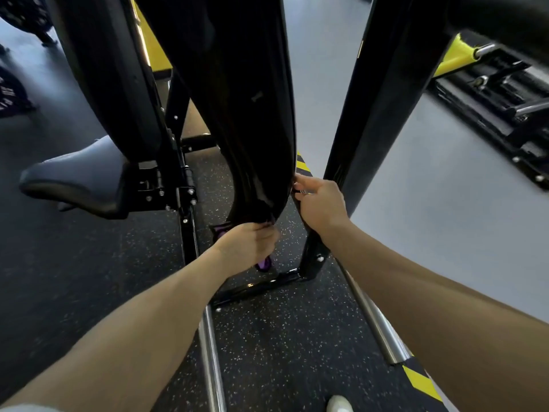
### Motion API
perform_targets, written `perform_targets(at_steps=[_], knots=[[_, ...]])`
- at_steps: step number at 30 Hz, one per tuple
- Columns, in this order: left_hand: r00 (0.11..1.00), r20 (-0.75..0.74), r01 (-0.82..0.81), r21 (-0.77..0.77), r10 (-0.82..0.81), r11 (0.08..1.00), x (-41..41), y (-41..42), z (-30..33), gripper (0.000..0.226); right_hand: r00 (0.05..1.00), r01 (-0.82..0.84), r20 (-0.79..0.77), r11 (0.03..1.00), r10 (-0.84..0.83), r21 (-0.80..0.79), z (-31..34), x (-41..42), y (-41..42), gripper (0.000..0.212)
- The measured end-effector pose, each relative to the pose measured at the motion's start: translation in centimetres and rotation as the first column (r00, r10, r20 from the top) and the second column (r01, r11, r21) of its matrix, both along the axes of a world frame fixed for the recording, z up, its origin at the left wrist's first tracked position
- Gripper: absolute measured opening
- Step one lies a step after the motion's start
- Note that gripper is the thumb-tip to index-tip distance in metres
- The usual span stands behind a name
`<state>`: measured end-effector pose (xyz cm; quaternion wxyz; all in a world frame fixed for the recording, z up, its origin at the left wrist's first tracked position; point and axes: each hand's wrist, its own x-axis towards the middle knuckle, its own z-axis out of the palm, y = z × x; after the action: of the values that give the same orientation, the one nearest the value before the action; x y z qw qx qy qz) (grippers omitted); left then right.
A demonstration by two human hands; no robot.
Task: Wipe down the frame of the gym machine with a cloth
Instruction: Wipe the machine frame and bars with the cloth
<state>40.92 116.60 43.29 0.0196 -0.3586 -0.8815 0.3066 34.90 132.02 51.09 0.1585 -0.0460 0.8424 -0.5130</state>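
A wide glossy black frame column [237, 84] of the gym machine runs down the middle of the view and narrows to a low end. My left hand [248, 243] grips a purple cloth [263, 264] against that lower end; only small purple bits show beside and below the fingers. My right hand [319, 203] holds the column's right edge a little higher, fingers curled round it. A second black upright [383, 99] stands to the right of that hand.
A grey padded seat [77, 179] juts out at left on a black bracket. Black base bars [267, 285] and two steel floor rails [212, 367] lie on speckled rubber flooring. Yellow-black hazard tape [421, 382] edges the grey floor at right. A shoe [340, 404] shows at the bottom.
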Motion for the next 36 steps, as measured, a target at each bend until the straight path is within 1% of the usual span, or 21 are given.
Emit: perform_targets(at_steps=[1, 3, 5, 6, 9, 11, 13, 15, 16, 18, 20, 21, 23, 25, 27, 29, 31, 32, 33, 34, 36], knots=[[1.000, 0.011, -0.015, -0.020, 0.015, 1.000, 0.1, 0.4, 0.1, 0.020, 1.000, 0.011, 0.021, 1.000, -0.011, 0.006, -0.2, 0.5, 0.3, 0.052], [0.998, 0.036, -0.038, -0.128, 0.043, 0.991, 0.7, 1.0, 0.5, 0.027, 0.998, 0.022, 0.053, 1.000, -0.022, 0.003, 0.1, 1.6, 0.8, 0.054], [0.978, 0.106, -0.150, -0.256, 0.182, 0.955, 1.5, 1.1, 0.9, 0.031, 0.998, 0.032, 0.059, 0.999, -0.032, 0.008, 0.7, 2.7, 1.2, 0.051], [0.955, 0.124, -0.234, -0.246, 0.270, 0.941, 1.9, 1.2, 2.0, 0.032, 0.996, 0.041, 0.072, 0.999, -0.042, 0.017, 1.2, 3.1, 1.3, 0.050], [0.867, 0.059, -0.489, -0.086, 0.494, 0.868, 2.9, 0.8, 6.1, 0.030, 0.991, 0.051, 0.124, 0.998, -0.054, 0.029, 2.6, 4.1, 1.6, 0.045], [0.787, 0.012, -0.617, 0.030, 0.617, 0.786, 3.6, 0.2, 9.7, 0.029, 0.990, 0.076, 0.118, 0.996, -0.080, 0.037, 4.7, 4.9, 1.8, 0.039], [0.700, 0.041, -0.707, 0.175, 0.713, 0.685, 4.7, -0.1, 13.2, 0.032, 0.988, 0.108, 0.108, 0.994, -0.111, 0.034, 7.3, 5.8, 1.9, 0.039], [0.624, 0.111, -0.747, 0.373, 0.773, 0.550, 6.1, 0.1, 16.0, 0.031, 0.986, 0.138, 0.098, 0.990, -0.138, 0.001, 10.1, 6.6, 1.9, 0.039], [0.584, 0.170, -0.748, 0.493, 0.794, 0.445, 6.9, 0.2, 17.2, 0.028, 0.986, 0.135, 0.105, 0.991, -0.132, -0.021, 11.5, 7.0, 1.8, 0.037], [0.519, 0.318, -0.697, 0.694, 0.794, 0.178, 8.7, 0.5, 19.6, 0.029, 0.988, 0.107, 0.119, 0.993, -0.100, -0.056, 14.4, 8.3, 1.6, 0.031], [0.499, 0.432, -0.605, 0.794, 0.752, -0.054, 10.0, 1.1, 22.5, 0.024, 0.991, 0.088, 0.108, 0.993, -0.080, -0.075, 17.2, 9.4, 1.7, 0.031], [0.492, 0.472, -0.561, 0.814, 0.732, -0.147, 10.5, 1.3, 24.2, 0.023, 0.994, 0.078, 0.089, 0.993, -0.071, -0.086, 18.6, 9.9, 1.7, 0.038], [0.491, 0.504, -0.456, 0.844, 0.711, -0.283, 11.1, 1.6, 28.1, 0.026, 0.999, 0.051, 0.020, 0.996, -0.050, -0.079, 22.2, 10.8, 1.7, 0.044], [0.485, 0.531, -0.341, 0.846, 0.695, -0.408, 11.3, 1.6, 31.8, 0.029, 0.998, 0.025, -0.050, 0.997, -0.028, -0.071, 25.9, 11.6, 1.7, 0.043], [0.516, 0.580, -0.192, 0.795, 0.630, -0.575, 11.2, 1.2, 35.1, 0.025, 0.994, 0.004, -0.107, 0.998, -0.012, -0.070, 29.1, 12.2, 1.6, 0.042], [0.570, 0.657, -0.071, 0.639, 0.494, -0.766, 10.7, 0.7, 38.0, 0.027, 0.985, -0.003, -0.174, 0.998, -0.007, -0.061, 32.0, 12.5, 1.1, 0.042], [0.641, 0.697, 0.022, 0.400, 0.320, -0.916, 9.9, -0.1, 40.5, 0.030, 0.970, -0.006, -0.244, 0.999, -0.005, -0.043, 34.6, 12.4, 0.3, 0.044], [0.690, 0.688, 0.042, 0.273, 0.225, -0.961, 9.9, -0.1, 41.9, 0.028, 0.961, -0.011, -0.275, 0.999, -0.001, -0.042, 35.8, 12.2, -0.1, 0.044], [0.722, 0.675, 0.035, 0.184, 0.153, -0.982, 9.8, -0.1, 42.9, 0.027, 0.955, -0.016, -0.298, 0.999, 0.003, -0.041, 36.8, 12.1, -0.5, 0.043], [0.742, 0.659, 0.030, 0.148, 0.122, -0.988, 9.4, -0.4, 44.0, 0.031, 0.949, -0.018, -0.316, 0.999, 0.004, -0.043, 38.0, 11.8, -1.1, 0.043], [0.771, 0.623, 0.048, 0.144, 0.128, -0.988, 8.6, -0.8, 45.6, 0.039, 0.939, -0.017, -0.345, 0.999, -0.002, -0.051, 39.7, 11.2, -2.0, 0.043]])
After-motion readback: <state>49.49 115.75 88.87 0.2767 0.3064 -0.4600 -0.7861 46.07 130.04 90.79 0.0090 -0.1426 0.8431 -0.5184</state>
